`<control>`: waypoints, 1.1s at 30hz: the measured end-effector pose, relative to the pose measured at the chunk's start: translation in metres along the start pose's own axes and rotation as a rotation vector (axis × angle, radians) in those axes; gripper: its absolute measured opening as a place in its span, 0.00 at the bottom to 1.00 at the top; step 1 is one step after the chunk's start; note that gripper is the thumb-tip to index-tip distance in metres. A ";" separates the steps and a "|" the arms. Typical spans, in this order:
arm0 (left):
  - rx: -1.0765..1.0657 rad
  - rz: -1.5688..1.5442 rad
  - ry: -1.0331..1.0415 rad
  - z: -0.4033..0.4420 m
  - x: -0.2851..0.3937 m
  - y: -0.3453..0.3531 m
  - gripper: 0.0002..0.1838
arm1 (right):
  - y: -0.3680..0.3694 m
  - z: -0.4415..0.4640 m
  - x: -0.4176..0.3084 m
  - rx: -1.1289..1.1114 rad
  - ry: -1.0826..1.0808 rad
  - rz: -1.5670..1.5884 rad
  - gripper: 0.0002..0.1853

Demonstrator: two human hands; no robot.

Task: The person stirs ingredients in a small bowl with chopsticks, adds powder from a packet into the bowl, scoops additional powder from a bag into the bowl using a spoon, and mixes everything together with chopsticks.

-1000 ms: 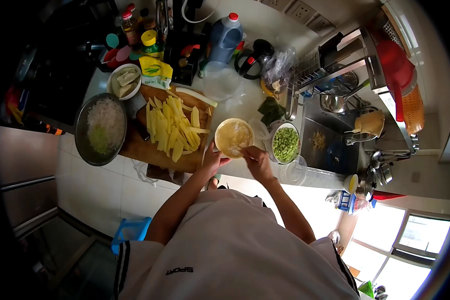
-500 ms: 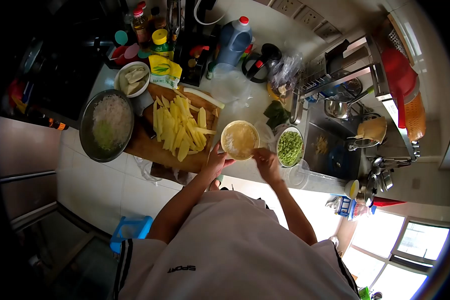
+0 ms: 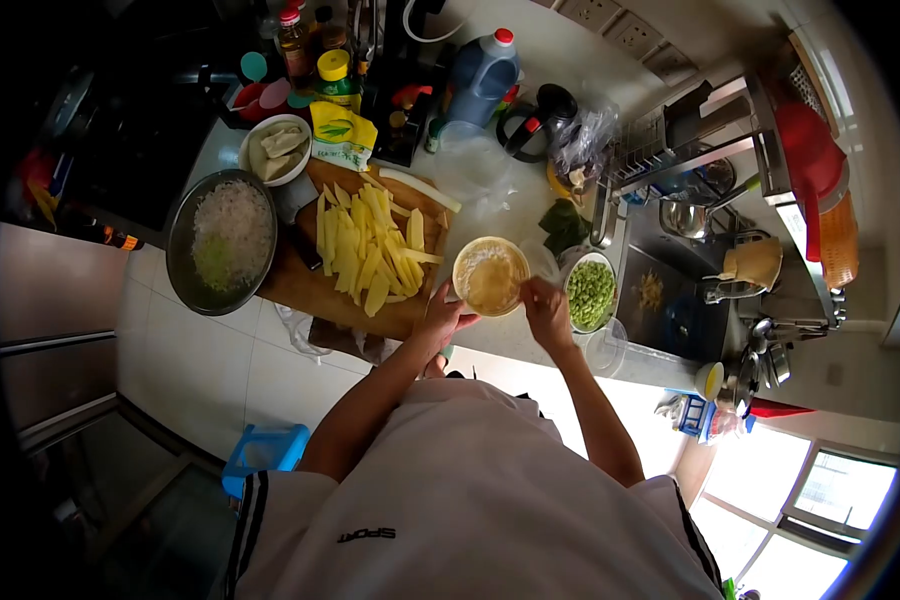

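A small pale bowl (image 3: 491,243) holds a tan, pasty mix with white powder along its upper side. My left hand (image 3: 442,318) is curled against the bowl's lower left side, steadying it at the counter edge. At the bowl's right rim my right hand (image 3: 547,308) has its fingers pinched together; whatever they grip is too small or hidden to make out. Just right of that hand stands a bowl of chopped green pieces (image 3: 590,293). To the left, yellow potato strips (image 3: 370,245) lie on a wooden cutting board (image 3: 295,270).
A metal bowl (image 3: 178,240) of white and green shreds sits at the left, near a white bowl (image 3: 251,165) of pale chunks. Behind are a blue jug (image 3: 480,80), a yellow bag (image 3: 342,135) and dark leaves (image 3: 564,222). A sink (image 3: 690,275) lies to the right.
The view has shifted slightly, moving the scene rightward and up. My right hand has moved a little along the rim, and the white powder inside the bowl now lies differently. My left hand keeps its hold.
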State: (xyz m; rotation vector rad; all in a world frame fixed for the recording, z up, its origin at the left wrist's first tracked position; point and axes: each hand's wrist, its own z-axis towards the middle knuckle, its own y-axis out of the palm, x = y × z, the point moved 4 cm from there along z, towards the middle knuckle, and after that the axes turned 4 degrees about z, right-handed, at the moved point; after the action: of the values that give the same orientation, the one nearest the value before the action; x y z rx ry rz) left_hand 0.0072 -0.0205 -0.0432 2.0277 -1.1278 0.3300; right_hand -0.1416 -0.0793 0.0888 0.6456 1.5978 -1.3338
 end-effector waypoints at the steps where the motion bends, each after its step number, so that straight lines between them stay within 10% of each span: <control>1: 0.011 0.008 0.010 -0.002 0.004 0.006 0.31 | 0.003 -0.009 -0.004 0.002 -0.005 0.008 0.02; 24: 0.056 0.067 0.018 0.002 -0.004 0.004 0.30 | -0.056 0.057 -0.025 -0.092 -0.086 -0.117 0.08; 33: 0.125 0.178 0.109 -0.005 0.006 0.023 0.30 | -0.052 0.020 -0.004 -0.046 0.302 0.120 0.13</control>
State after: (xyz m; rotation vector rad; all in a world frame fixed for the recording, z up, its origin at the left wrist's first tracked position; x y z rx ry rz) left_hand -0.0071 -0.0278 -0.0246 1.9938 -1.2491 0.6071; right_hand -0.1779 -0.1122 0.1168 0.9340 1.7918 -1.1481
